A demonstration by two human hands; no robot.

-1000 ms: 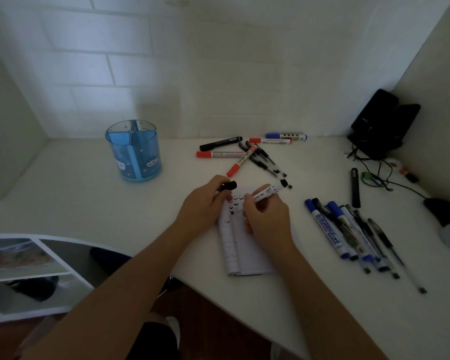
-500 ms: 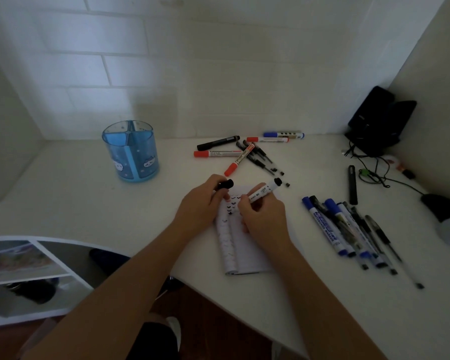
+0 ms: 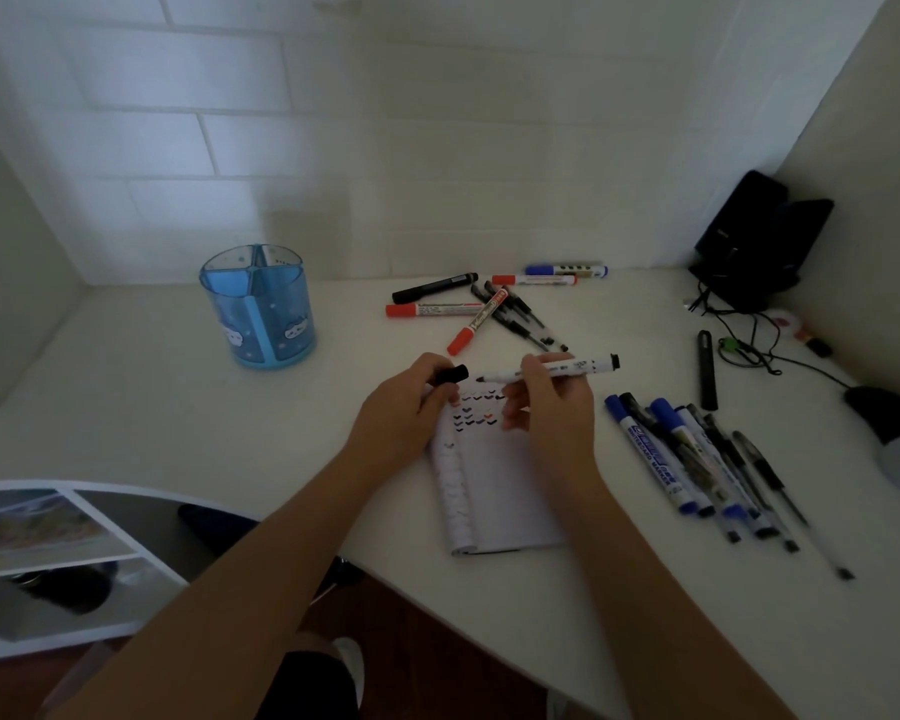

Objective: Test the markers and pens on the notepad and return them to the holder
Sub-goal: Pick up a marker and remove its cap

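White marker (image 3: 580, 367), uncapped, held level over the top edge of the notepad (image 3: 494, 491), tip pointing left. Right hand (image 3: 552, 413) pinches its barrel. Left hand (image 3: 398, 413) pinches the black cap (image 3: 452, 375), just beside the tip, not touching. Notepad lies on the bench (image 3: 126, 407), top rows filled with small check marks. Blue pen holder (image 3: 258, 309) stands well to the left. Loose markers and pens in 2 lots: far group (image 3: 437, 310) behind the notepad, side group (image 3: 697, 459) to its right.

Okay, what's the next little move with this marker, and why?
Probably cap it: the right hand holds the marker level, bare tip facing the black cap pinched in the left hand, close but apart, above the marked notepad.
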